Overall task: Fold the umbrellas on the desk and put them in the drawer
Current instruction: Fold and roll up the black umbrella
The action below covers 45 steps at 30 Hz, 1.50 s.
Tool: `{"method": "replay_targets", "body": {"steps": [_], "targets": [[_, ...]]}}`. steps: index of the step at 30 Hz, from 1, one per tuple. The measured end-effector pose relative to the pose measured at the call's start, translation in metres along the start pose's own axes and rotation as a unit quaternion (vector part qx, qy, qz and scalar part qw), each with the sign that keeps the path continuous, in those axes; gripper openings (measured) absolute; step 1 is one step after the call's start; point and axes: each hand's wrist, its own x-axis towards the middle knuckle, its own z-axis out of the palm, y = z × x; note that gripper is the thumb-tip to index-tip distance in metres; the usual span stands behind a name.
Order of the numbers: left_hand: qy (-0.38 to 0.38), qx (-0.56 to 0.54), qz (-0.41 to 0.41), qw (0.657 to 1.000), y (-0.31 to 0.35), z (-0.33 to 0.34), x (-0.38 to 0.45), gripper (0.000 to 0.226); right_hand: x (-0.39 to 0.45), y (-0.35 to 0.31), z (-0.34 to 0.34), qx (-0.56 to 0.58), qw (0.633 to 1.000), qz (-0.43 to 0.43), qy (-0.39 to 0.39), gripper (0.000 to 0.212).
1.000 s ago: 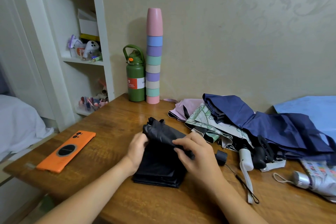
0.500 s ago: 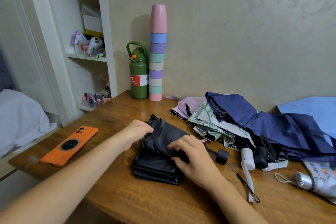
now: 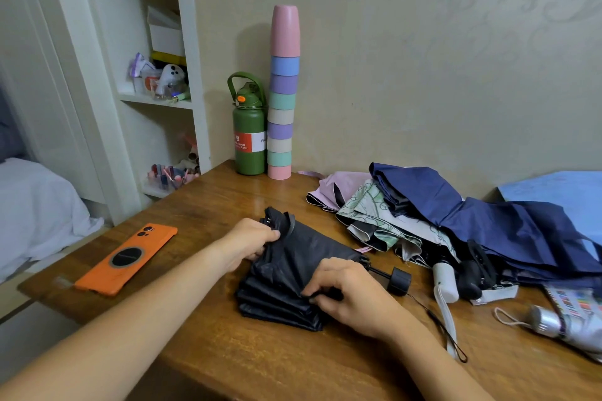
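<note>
Between both hands sits the black fabric folding umbrella [image 3: 293, 273] on the wooden tabletop [image 3: 211, 205] — left hand [image 3: 250, 242] pinches its pleats near the tip, right hand [image 3: 345, 296] grips the folds by the handle. Loosen either and I'd guess the pleats spring open. Right of the hands, a heap of unfolded umbrellas [image 3: 456, 224] crowds in; the orange phone [image 3: 127, 259] lies left. No drawer in view.
</note>
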Motion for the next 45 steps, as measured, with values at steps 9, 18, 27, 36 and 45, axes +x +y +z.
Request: {"method": "replay_targets", "body": {"steps": [9, 18, 27, 36, 45], "targets": [[-0.012, 0.024, 0.008, 1.0, -0.001, -0.002, -0.006, 0.026, -0.002, -0.001, -0.004, 0.082, 0.995, 0.02, -0.046, 0.01], [0.063, 0.121, 0.02, 0.99, 0.003, 0.003, -0.01, 0.023, -0.004, -0.002, -0.003, 0.029, 0.995, 0.03, -0.087, 0.033], [0.032, 0.375, 0.106, 0.921, 0.012, -0.001, -0.052, 0.059, -0.003, -0.006, 0.0, 0.01, 0.992, 0.036, -0.122, 0.041], [-0.213, 0.232, 0.233, 0.92, -0.011, -0.037, -0.065, 0.05, -0.003, -0.005, 0.001, 0.019, 0.992, 0.037, -0.121, 0.039], [-0.328, 0.22, 0.155, 0.905, -0.006, -0.04, -0.064, 0.043, -0.003, -0.002, 0.003, 0.03, 0.99, 0.048, -0.126, 0.038]]}}
